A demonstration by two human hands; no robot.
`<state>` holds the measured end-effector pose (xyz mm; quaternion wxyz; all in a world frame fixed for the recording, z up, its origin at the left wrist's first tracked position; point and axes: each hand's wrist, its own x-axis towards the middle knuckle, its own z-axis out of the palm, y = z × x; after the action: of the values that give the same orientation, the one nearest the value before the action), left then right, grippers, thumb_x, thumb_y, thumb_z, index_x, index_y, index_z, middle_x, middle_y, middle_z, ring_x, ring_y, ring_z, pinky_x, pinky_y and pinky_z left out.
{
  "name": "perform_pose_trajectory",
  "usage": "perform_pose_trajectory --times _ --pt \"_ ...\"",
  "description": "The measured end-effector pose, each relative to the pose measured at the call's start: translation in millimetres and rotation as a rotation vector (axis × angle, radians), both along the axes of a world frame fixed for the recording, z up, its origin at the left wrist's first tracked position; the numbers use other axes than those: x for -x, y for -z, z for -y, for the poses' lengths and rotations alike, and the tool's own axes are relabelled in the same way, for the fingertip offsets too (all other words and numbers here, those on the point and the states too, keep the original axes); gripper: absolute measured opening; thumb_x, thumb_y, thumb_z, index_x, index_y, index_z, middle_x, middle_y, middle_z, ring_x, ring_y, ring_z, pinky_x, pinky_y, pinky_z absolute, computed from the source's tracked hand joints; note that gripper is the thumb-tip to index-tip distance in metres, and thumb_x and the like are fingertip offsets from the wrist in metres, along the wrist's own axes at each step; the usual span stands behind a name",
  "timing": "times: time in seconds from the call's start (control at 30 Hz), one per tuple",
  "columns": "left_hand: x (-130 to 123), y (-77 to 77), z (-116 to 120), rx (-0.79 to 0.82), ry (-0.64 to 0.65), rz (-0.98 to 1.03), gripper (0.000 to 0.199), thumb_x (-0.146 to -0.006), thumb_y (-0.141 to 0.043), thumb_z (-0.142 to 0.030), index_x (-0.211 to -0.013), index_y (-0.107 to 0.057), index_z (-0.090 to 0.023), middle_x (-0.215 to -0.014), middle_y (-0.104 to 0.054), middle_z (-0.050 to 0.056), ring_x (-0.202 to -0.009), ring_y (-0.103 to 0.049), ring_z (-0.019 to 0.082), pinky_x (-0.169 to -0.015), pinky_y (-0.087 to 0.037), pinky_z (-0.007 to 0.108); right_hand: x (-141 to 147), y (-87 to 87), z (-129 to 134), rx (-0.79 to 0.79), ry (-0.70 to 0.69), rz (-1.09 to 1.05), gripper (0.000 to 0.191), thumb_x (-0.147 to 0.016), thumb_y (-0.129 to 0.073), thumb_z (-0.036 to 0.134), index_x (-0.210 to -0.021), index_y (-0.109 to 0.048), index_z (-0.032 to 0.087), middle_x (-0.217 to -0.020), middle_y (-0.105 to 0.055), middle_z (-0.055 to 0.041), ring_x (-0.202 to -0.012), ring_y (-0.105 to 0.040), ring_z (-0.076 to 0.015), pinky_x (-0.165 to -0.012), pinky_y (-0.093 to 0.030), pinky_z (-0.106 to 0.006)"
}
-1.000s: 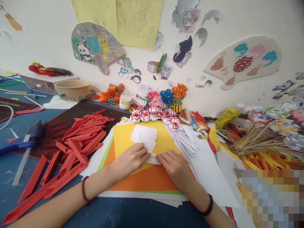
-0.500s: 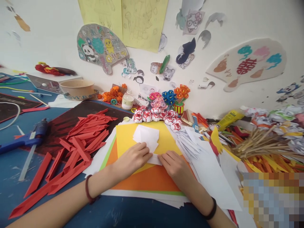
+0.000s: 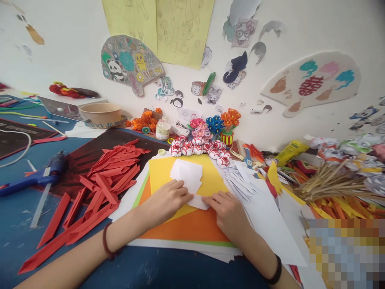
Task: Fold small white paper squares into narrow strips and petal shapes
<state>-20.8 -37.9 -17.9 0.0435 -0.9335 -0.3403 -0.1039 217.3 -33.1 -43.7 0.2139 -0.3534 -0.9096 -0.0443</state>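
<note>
A small folded piece of white paper (image 3: 199, 202) lies between my hands, over the yellow sheet (image 3: 161, 172) and the orange sheet (image 3: 186, 226). My left hand (image 3: 171, 199), with fingers curled, pinches the paper's left end. On the right end, my right hand (image 3: 227, 210) presses with its fingertips, the fingers bent together. Just beyond my left fingers rests a loose stack of small white paper pieces (image 3: 185, 171), partly covered by that hand. What my thumbs do underneath is hidden.
Folded red paper strips (image 3: 104, 188) are piled at the left, beside a blue glue gun (image 3: 48, 172). White paper strips (image 3: 239, 184) and larger white sheets (image 3: 270, 220) lie right. Red-and-white paper flowers (image 3: 198, 148) stand behind. Thin sticks (image 3: 327, 180) are heaped far right.
My right fingers have shifted slightly right and spread a little, and more of the small white paper shows between my hands. The view has moved slightly. My left hand keeps its grip.
</note>
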Motion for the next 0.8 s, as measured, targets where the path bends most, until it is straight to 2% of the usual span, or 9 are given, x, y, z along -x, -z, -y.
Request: perform_pose_trajectory --times 0.1,0.2,0.27,0.37,0.47,0.57,0.7,0.8 --pt "2.7 -0.9 -1.8 0.037 -0.032 0.047 0.034 -0.083 -0.048 -0.002 -0.108 -0.062 -0.021 -0.079 -0.063 0.005 -0.082 -0.053 0.021 -0.074 -0.034 0.035 0.9 0.0 1.5 0.029 0.032 -0.019 0.045 -0.074 -0.041 -0.007 -0.098 -0.068 0.019 -0.077 -0.062 -0.0043 -0.069 -0.05 -0.0185 -0.062 -0.034 -0.031" --pt "5.6 2.1 -4.5 0.134 -0.092 0.18 0.042 -0.077 -0.047 0.0 -0.108 -0.063 -0.022 -0.086 -0.068 0.004 -0.083 -0.059 0.019 -0.075 -0.035 0.034 4.7 -1.3 3.6 0.061 0.062 -0.022 0.04 -0.075 -0.041 -0.007 -0.092 -0.067 0.019 -0.077 -0.059 -0.0039 -0.069 -0.051 -0.0174 -0.061 -0.034 -0.03" --pt "5.9 4.9 -6.3 0.196 -0.134 0.305 0.04 -0.08 -0.044 -0.002 -0.108 -0.064 -0.022 -0.094 -0.07 0.004 -0.085 -0.063 0.018 -0.078 -0.037 0.033 7.6 -2.5 4.8 0.071 0.076 -0.022 0.036 -0.078 -0.041 -0.005 -0.088 -0.066 0.018 -0.076 -0.058 -0.004 -0.069 -0.051 -0.0171 -0.06 -0.034 -0.029" --pt "2.1 8.0 -8.7 0.228 -0.177 0.421 0.026 -0.086 -0.046 -0.012 -0.101 -0.065 -0.021 -0.095 -0.071 0.003 -0.085 -0.064 0.019 -0.08 -0.038 0.034 10.6 -3.7 6.1 0.088 0.093 -0.043 0.03 -0.082 -0.043 -0.002 -0.085 -0.066 0.017 -0.076 -0.056 -0.0039 -0.069 -0.052 -0.017 -0.059 -0.034 -0.029" --pt "-4.5 9.8 -10.9 0.242 -0.201 0.448 0.013 -0.087 -0.052 -0.02 -0.09 -0.065 -0.02 -0.091 -0.069 0.002 -0.083 -0.063 0.019 -0.078 -0.038 0.033 12.0 -4.2 6.9 0.127 0.106 -0.085 0.028 -0.086 -0.043 0.001 -0.087 -0.066 0.017 -0.078 -0.057 -0.0041 -0.07 -0.053 -0.017 -0.061 -0.037 -0.028" --pt "-9.1 11.8 -13.7 0.243 -0.232 0.444 0.009 -0.085 -0.055 -0.02 -0.087 -0.064 -0.02 -0.088 -0.067 0.002 -0.088 -0.059 0.02 -0.076 -0.038 0.032 13.4 -4.6 7.3 0.174 0.133 -0.157 0.024 -0.091 -0.045 0.008 -0.092 -0.066 0.019 -0.082 -0.06 -0.0041 -0.074 -0.056 -0.0175 -0.066 -0.041 -0.028" --pt "-9.5 13.2 -16.2 0.249 -0.244 0.414 0.008 -0.081 -0.06 -0.022 -0.088 -0.064 -0.02 -0.09 -0.065 0.003 -0.092 -0.056 0.023 -0.078 -0.038 0.034 16.7 -4.4 6.1 0.205 0.173 -0.228 0.012 -0.092 -0.054 0.021 -0.095 -0.066 0.021 -0.085 -0.062 -0.0035 -0.077 -0.059 -0.0188 -0.069 -0.044 -0.03" --pt "-8.6 12.0 -16.1 0.319 -0.251 0.451 0.01 -0.078 -0.062 -0.018 -0.089 -0.062 -0.02 -0.09 -0.065 0.002 -0.09 -0.056 0.021 -0.08 -0.038 0.034 19.1 -3.5 4.8 0.21 0.167 -0.279 0.009 -0.09 -0.06 0.025 -0.095 -0.066 0.021 -0.088 -0.063 -0.0038 -0.082 -0.059 -0.02 -0.071 -0.046 -0.031"
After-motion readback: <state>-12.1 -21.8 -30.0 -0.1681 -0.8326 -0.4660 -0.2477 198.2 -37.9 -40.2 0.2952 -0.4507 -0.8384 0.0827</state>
